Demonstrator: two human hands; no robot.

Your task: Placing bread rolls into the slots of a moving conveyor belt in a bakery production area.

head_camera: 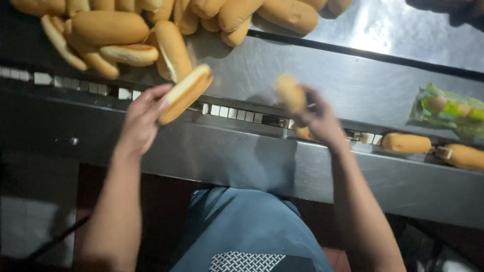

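Gripping a long bun [185, 93] with the left hand's [141, 121] fingers [157, 94], wrapped round its lower end, lifted just off the pile [111, 35]. Right hand [317, 118] closed on another bun [290, 92], held right over the slotted belt [222, 110] along the counter [252, 156]. Further out: two buns [406, 143] already lying on the belt off to the right, plus a wrapped one in a green packet [448, 108] on the steel behind. Looks like early-to-middle going, tbh: a few placed, but a big heap left to feed.
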